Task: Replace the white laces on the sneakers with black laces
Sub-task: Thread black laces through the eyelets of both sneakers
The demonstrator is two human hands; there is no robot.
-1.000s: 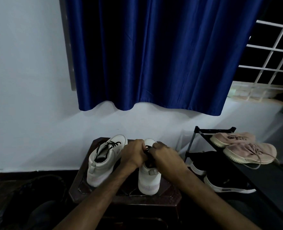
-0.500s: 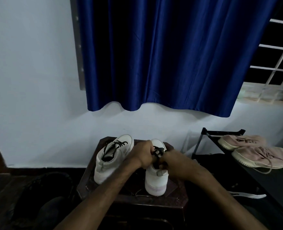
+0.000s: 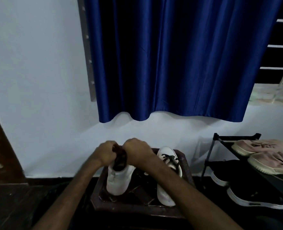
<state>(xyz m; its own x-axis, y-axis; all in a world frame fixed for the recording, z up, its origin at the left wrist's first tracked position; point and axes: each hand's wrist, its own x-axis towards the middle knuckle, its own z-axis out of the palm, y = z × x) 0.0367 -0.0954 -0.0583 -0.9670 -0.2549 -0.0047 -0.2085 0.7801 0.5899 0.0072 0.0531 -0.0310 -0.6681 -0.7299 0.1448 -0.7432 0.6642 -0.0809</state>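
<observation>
Two white sneakers stand on a dark wooden stool (image 3: 137,206). The right sneaker (image 3: 166,193) shows black laces (image 3: 169,158) across its front, and my right forearm crosses over it. My left hand (image 3: 105,154) and my right hand (image 3: 136,151) are side by side over the front of the left sneaker (image 3: 119,180). Both have curled fingers gripping its upper edge around the dark opening. The left sneaker's laces are hidden under my hands.
A blue curtain (image 3: 179,60) hangs over the white wall behind the stool. To the right stands a black shoe rack (image 3: 210,156) with pink shoes (image 3: 260,146) on top and black shoes (image 3: 253,195) below. A brown door edge (image 3: 2,153) is at the left.
Both hands have left the right sneaker and moved to the left sneaker, where they now grip its front. The view has shifted, so the stool sits further right.
</observation>
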